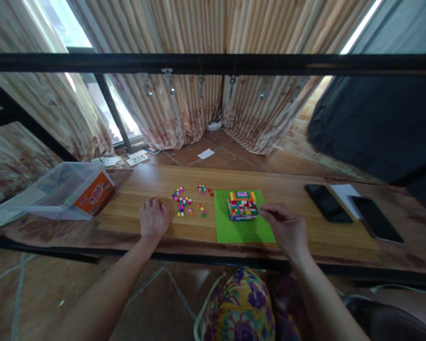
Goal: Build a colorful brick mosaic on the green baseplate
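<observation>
Forearms, bricks, blurrily lettered orange label

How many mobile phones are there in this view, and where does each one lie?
2. The nearer phone lies on the wooden board, to the right of the right hand; the farther phone lies off the board's right side, by a white paper.
</observation>
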The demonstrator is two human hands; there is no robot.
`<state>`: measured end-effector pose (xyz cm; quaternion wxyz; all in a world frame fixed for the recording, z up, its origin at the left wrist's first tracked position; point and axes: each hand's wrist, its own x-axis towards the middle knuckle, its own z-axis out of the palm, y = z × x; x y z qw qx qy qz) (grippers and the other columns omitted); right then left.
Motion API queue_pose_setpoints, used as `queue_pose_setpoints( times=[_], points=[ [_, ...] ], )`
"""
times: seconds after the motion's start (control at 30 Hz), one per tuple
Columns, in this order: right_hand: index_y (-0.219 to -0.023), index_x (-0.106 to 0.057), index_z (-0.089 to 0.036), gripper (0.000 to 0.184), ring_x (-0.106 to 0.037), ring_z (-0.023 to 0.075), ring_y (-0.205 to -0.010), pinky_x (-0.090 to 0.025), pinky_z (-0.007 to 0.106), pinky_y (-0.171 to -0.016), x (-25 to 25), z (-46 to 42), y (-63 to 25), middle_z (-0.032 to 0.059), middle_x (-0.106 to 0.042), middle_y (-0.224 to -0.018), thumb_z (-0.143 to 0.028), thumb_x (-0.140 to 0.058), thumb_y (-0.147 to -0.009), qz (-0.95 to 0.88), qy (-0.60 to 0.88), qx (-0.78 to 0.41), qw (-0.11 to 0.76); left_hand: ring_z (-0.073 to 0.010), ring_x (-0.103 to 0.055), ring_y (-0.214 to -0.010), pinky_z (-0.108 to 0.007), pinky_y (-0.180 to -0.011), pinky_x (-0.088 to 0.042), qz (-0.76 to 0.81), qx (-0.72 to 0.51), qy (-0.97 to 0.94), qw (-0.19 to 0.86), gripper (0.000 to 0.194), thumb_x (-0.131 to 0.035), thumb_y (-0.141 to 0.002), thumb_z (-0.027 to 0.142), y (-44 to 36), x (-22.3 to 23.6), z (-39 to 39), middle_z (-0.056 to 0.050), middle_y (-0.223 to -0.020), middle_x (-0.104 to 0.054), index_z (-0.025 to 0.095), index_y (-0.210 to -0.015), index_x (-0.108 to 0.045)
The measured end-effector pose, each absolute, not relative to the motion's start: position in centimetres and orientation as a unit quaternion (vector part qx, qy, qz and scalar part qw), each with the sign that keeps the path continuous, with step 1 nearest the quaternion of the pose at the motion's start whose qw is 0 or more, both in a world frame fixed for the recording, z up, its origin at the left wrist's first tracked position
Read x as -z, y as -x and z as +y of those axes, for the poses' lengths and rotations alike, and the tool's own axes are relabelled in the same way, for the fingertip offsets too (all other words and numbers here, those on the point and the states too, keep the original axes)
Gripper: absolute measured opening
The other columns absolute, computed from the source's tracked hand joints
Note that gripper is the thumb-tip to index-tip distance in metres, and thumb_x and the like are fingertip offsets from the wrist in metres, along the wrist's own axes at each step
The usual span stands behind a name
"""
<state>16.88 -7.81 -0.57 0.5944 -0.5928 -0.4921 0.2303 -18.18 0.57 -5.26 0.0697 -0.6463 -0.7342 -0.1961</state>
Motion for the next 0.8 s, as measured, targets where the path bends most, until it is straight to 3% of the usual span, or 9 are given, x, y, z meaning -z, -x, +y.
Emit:
queue_pose_setpoints(
  times=[0.1,0.27,0.47,0.8],
  points=[
    [-0.081,-0.079,-0.021,0.022,-0.067,0.0210,-0.074,-0.051,0.033,-0.067,0.5,-6.5,-18.6,0.0055,-0.076,-0.083,-0.043,-0.073,-0.078,-0.537,0.613,-0.196,0.545,-0.0354,-0.058,-0.116,-0.049,-0.102,-0.045,-0.732,0.198,0.648,0.074,0.038,-0.037,-0.093,0.025,18.3,5.3,0.8,-0.024,-0.119,-0.066,0.007,-0.110,-0.065],
    [-0.081,-0.079,-0.025,0.020,-0.062,0.0206,-0.072,-0.048,0.034,-0.067,1.0,-4.2,-18.4,0.0043,-0.074,-0.080,-0.040,-0.067,-0.085,-0.634,0.583,-0.130,0.491,-0.0350,-0.059,-0.114,-0.048,-0.104,-0.045,-0.733,0.194,0.647,0.080,0.040,-0.039,-0.092,0.025,18.4,5.3,0.9,-0.023,-0.118,-0.067,0.005,-0.113,-0.066],
    [-0.085,-0.079,-0.026,0.015,-0.067,0.0222,-0.080,-0.052,0.037,-0.077,1.7,-3.3,-18.2,0.0042,-0.076,-0.085,-0.030,-0.065,-0.086,-0.666,0.550,-0.118,0.489,-0.0347,-0.059,-0.116,-0.048,-0.104,-0.044,-0.732,0.199,0.647,0.079,0.040,-0.039,-0.092,0.026,18.6,5.5,1.0,-0.023,-0.120,-0.067,0.006,-0.115,-0.066],
    [-0.096,-0.078,-0.026,0.017,-0.066,0.0220,-0.082,-0.053,0.039,-0.081,1.9,-3.7,-17.8,0.0042,-0.077,-0.092,-0.029,-0.065,-0.087,-0.658,0.553,-0.104,0.501,-0.0352,-0.059,-0.115,-0.048,-0.103,-0.045,-0.729,0.198,0.649,0.091,0.042,-0.039,-0.092,0.027,18.8,5.9,1.0,-0.023,-0.120,-0.067,0.005,-0.115,-0.066]
  ],
)
